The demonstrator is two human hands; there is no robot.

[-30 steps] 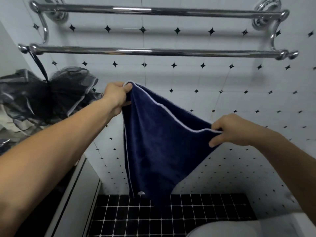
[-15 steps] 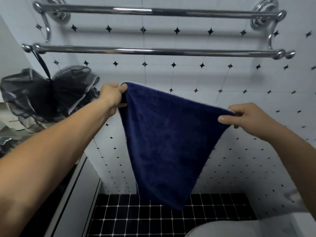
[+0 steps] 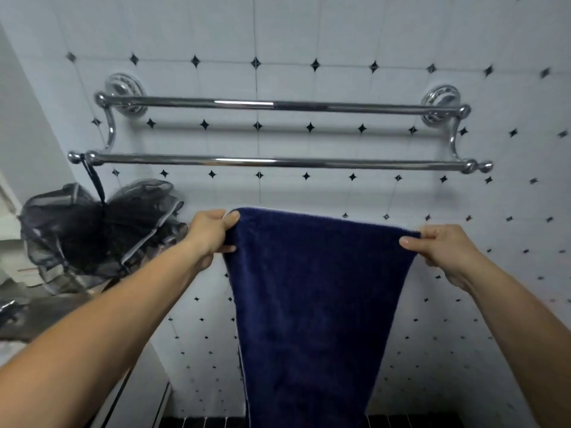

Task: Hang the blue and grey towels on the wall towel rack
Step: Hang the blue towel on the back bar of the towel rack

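Two hands pinch the top corners of the dark blue terry towel [image 3: 312, 288]: left hand [image 3: 213, 233] and right hand [image 3: 438, 245] hold it spread just below the chrome double-bar wall rack [image 3: 278, 162]. Best lifted level, edge taut, then draped evenly over the rack's front bar

A single camera sat on the person's head and faced the tiled wall [image 3: 309, 32] almost straight on, tipped a little upward, so the towel rack [image 3: 278, 162] crossed the upper middle of the frame. The wall stood near. Both forearms ran in from the bottom corners, and the left hand [image 3: 210, 233] and right hand [image 3: 445, 248] held the blue towel [image 3: 309, 304] at mid-frame. The wide lens bowed the tile lines toward the edges. A dark mesh bundle [image 3: 92, 233] filled the left edge, and a thin strip of black floor [image 3: 197, 423] showed at the very bottom.
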